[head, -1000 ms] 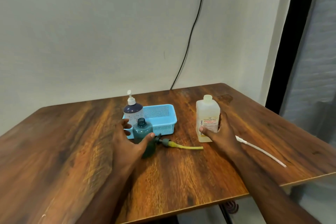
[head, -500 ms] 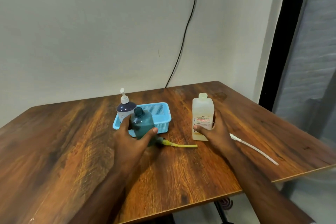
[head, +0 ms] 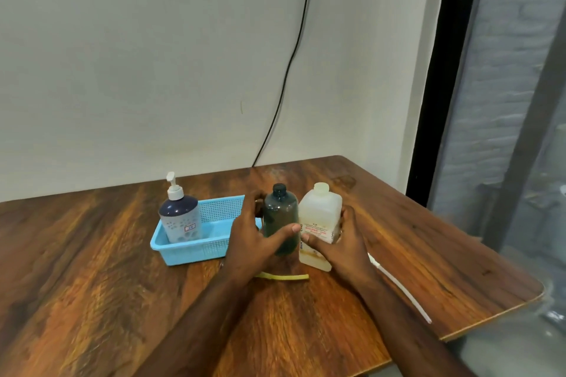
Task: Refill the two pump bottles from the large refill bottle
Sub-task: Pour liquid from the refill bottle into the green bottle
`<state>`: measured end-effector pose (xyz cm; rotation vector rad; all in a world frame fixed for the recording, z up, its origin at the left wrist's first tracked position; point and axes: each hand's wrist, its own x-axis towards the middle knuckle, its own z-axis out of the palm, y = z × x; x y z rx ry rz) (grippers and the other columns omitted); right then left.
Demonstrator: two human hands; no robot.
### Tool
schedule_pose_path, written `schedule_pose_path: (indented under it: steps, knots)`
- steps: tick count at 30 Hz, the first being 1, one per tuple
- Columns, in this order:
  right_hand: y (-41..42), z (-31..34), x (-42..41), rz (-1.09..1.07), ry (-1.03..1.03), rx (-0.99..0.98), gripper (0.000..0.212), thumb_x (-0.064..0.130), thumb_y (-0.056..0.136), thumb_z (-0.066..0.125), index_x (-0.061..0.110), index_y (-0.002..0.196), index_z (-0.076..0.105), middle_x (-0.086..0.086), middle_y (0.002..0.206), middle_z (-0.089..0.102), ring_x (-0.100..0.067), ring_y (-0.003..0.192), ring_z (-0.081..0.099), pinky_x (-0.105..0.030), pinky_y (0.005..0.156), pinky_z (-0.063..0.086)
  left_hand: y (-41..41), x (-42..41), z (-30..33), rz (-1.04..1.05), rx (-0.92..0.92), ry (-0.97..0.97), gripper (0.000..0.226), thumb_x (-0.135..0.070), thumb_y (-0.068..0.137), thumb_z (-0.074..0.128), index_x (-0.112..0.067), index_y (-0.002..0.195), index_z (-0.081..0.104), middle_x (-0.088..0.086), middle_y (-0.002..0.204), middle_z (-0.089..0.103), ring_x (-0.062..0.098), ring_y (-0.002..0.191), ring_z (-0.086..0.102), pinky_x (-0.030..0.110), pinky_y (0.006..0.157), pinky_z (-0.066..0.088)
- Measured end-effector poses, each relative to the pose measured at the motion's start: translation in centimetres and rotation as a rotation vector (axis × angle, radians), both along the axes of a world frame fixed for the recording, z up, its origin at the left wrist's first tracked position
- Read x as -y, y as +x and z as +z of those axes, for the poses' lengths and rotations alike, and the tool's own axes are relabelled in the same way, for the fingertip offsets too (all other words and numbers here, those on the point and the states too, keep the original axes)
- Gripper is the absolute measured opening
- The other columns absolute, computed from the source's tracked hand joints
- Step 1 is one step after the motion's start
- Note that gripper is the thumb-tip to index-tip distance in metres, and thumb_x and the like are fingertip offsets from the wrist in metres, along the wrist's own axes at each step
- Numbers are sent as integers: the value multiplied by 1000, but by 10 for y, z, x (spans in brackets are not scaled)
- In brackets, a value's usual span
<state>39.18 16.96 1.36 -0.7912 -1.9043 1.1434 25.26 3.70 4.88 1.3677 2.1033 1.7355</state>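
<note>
My left hand (head: 252, 242) grips a dark green bottle (head: 280, 213) with no pump in its open neck, held upright near the table's middle. Right beside it stands the large white refill bottle (head: 320, 217), cap on, with my right hand (head: 344, 246) curled round its lower part. The two bottles almost touch. A second pump bottle (head: 180, 217), dark blue above and white below with a white pump, stands in the blue basket (head: 199, 249) to the left. The green bottle's pump lies behind my left wrist; only its yellow tube (head: 284, 277) shows.
A white pump tube (head: 401, 289) lies on the wooden table (head: 92, 285) to the right of my right arm, near the right edge. A black cable (head: 284, 76) hangs down the wall behind the table. A dark door frame stands at the right.
My left hand has lifted the green bottle off the table by the basket and carried it rightwards next to the refill bottle. My right hand has kept its hold on the refill bottle.
</note>
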Motion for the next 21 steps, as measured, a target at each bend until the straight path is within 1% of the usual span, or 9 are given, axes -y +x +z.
schedule_pose_path:
  steps: [2,5,7,10,12,14,16,18,21]
  knots:
    - [-4,-1,-2,-1,-2,-12,103,57,66,84,33,149,28,7,146,51,-16,126,56,-37,95,57,-3,-1,-6,-1,8,-21,81,-64,60,75,-50,128,35,-24,124,51,11,119,56,14,87,45]
    - [-6,0,-2,-7,57,-19,104,61,62,80,31,149,32,6,142,54,-16,124,57,-34,93,57,-5,-4,-8,-1,-23,6,74,-67,60,74,-58,124,36,-35,116,49,5,113,55,11,83,43]
    - [-7,2,-4,-15,107,-34,102,56,64,84,30,149,32,7,141,53,-15,124,56,-37,92,58,-7,-6,-9,25,-49,43,72,-75,59,71,-68,120,35,-39,112,48,2,111,53,17,86,46]
    - [-10,10,-11,-20,169,-40,98,47,68,89,37,146,30,10,142,50,-13,126,52,-41,94,58,-11,-6,-12,70,-80,58,80,-95,50,61,-73,121,34,-29,115,54,10,116,54,33,93,52]
    - [-15,16,-20,-31,204,-73,92,44,68,90,43,140,33,12,137,53,-12,124,54,-41,91,59,-11,-3,-11,74,-107,53,78,-97,49,59,-76,120,34,-33,114,52,7,114,53,27,91,48]
    - [-20,22,-26,-33,225,-90,89,44,68,90,49,137,34,12,135,54,-14,122,56,-41,87,60,-4,0,-5,61,-149,41,70,-91,53,62,-79,116,34,-43,109,49,-8,111,49,10,84,38]
    - [-25,23,-30,-37,235,-95,89,51,68,89,49,138,33,9,136,55,-17,121,58,-44,84,61,0,0,-2,30,-160,41,63,-83,58,66,-75,114,40,-49,103,52,-21,109,47,3,77,39]
    - [-30,22,-31,-44,235,-102,91,58,67,87,48,139,32,8,136,56,-19,119,60,-46,84,61,1,-1,-2,4,-155,23,58,-81,60,68,-71,113,44,-52,101,53,-25,107,48,1,74,42]
    - [-34,17,-31,-54,261,-105,91,62,67,85,47,139,32,8,136,56,-20,119,60,-48,84,61,0,-2,-3,-7,-134,-18,57,-82,61,69,-76,110,42,-52,99,53,-23,105,48,7,76,43]
